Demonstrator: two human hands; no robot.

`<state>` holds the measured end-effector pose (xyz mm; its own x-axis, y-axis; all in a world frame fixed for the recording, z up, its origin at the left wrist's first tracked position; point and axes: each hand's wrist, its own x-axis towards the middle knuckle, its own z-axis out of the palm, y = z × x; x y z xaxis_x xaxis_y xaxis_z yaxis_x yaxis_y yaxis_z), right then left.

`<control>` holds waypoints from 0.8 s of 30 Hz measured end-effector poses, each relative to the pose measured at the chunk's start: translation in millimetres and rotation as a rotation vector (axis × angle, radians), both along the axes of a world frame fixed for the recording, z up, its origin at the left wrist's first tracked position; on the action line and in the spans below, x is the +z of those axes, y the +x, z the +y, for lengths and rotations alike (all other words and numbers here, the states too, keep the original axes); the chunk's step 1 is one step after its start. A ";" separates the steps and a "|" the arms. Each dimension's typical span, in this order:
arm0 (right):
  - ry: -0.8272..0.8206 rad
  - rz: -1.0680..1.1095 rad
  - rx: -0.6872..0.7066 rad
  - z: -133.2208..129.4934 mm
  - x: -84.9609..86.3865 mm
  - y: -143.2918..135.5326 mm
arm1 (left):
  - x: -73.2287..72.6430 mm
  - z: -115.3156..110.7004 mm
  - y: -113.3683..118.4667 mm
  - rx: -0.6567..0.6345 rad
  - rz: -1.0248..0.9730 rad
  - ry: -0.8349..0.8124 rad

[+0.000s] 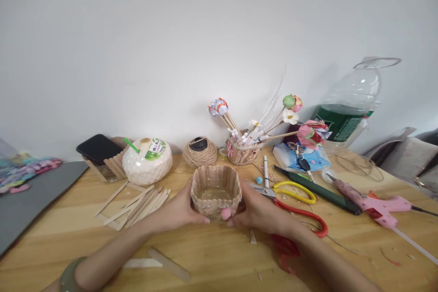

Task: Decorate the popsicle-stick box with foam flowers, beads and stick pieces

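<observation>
Between my two hands is a small open pot made of craft sticks (216, 191), upright, with a scalloped rim and a see-through bottom. A pink pom-pom (226, 213) sits on its front, toward the right. My left hand (178, 207) grips the left side of the pot, thumb at the front, the other fingers mostly hidden behind it. On the opposite side my right hand (256, 210) clasps the pot, its thumb close to the pom-pom. Just right of that hand lie pliers (265, 190) or shears with yellow and red handles.
Loose craft sticks (143, 207) lie to the left, below a white coconut (148, 160) and a phone (99, 148). Behind stand a twine ball (200, 151) and a flower holder (242, 153). A green cutter (325, 191), pink glue gun (379, 205) and large bottle (349, 105) are right.
</observation>
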<state>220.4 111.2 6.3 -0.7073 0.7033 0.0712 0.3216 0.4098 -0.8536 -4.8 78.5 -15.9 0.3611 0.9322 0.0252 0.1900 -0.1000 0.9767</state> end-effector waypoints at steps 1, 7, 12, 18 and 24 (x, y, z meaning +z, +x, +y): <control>0.004 0.011 -0.001 -0.4 1.8 -0.8 | 0.5 0.6 -0.4 0.009 -0.033 -0.015; 0.099 0.051 -0.084 1.1 4.8 -2.1 | 6.1 2.4 -1.0 0.044 -0.184 -0.112; 0.171 -0.005 -0.076 6.3 1.9 3.5 | 13.8 1.3 1.7 0.109 -0.247 -0.191; 0.429 -0.486 -0.136 22.6 5.1 28.1 | 16.7 0.3 1.2 0.223 -0.306 -0.175; 0.556 -0.658 -0.118 28.6 5.8 36.3 | 17.3 -0.3 -0.4 0.266 -0.377 -0.173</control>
